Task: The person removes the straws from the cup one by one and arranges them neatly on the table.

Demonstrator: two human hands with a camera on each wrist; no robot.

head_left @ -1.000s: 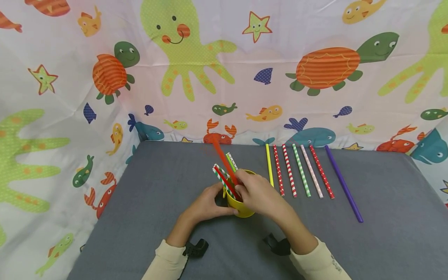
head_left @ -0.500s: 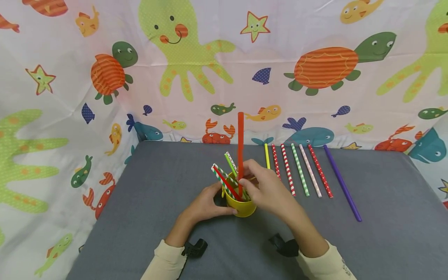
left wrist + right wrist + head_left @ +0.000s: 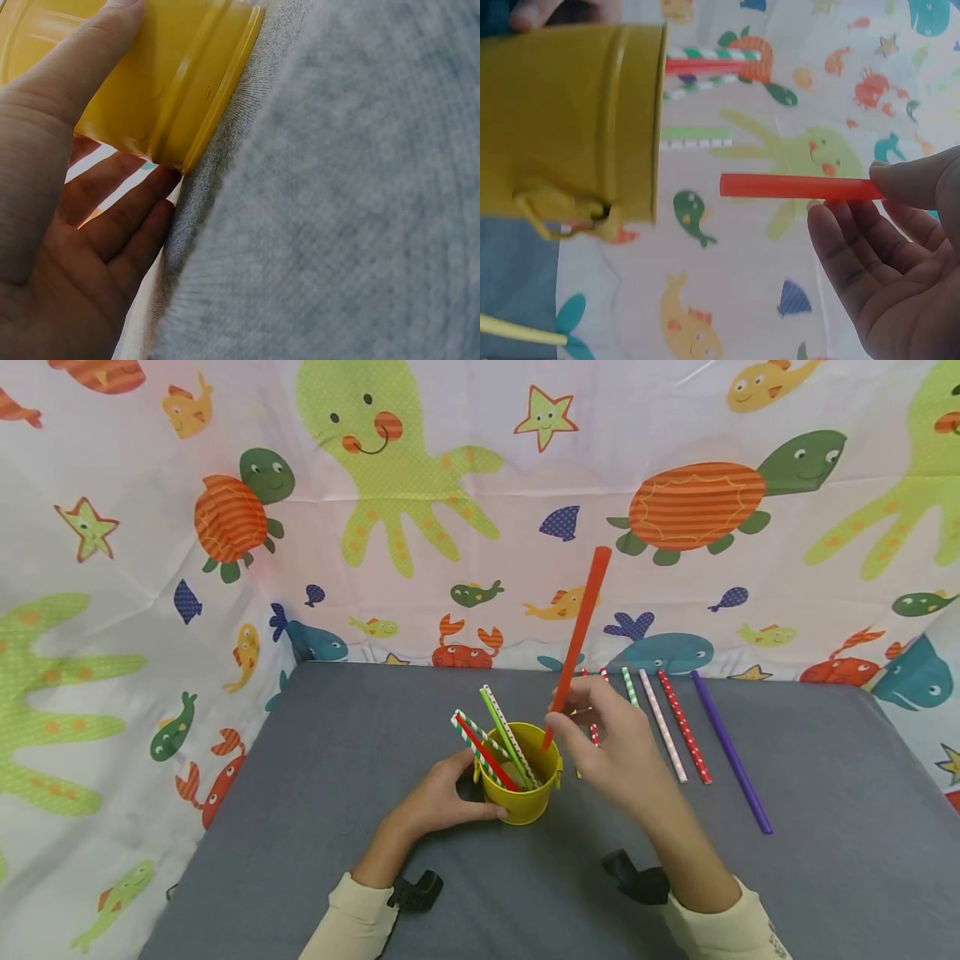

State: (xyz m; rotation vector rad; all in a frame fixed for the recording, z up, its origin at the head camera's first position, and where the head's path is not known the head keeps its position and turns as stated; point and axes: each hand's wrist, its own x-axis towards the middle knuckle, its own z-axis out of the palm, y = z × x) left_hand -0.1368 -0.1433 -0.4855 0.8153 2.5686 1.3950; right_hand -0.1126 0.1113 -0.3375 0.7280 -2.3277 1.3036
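My left hand [image 3: 446, 797] holds the side of a small yellow bucket [image 3: 525, 808], thumb in front and fingers curled behind; the left wrist view shows this grip close up. Between thumb and fingers, my right hand [image 3: 611, 747] pinches an orange-red straw [image 3: 579, 631], which tilts to the right. In the right wrist view the straw's free end [image 3: 739, 185] is outside the bucket, a little beyond its rim. Several straws lean inside the bucket: green-and-white striped ones, a red one [image 3: 489, 755], a lime green one [image 3: 498, 718] and a dotted white one [image 3: 517, 742].
A row of straws lies on the grey cloth to the right: purple [image 3: 731, 752], red dotted [image 3: 684, 727], pale pink [image 3: 663, 725] and others partly behind my right hand. A sea-animal curtain [image 3: 480, 527] hangs behind and along the left.
My right hand has lifted the orange-red straw out of the bucket and moved right; the straw has swung from leaning left to leaning right. My left hand stays on the bucket.
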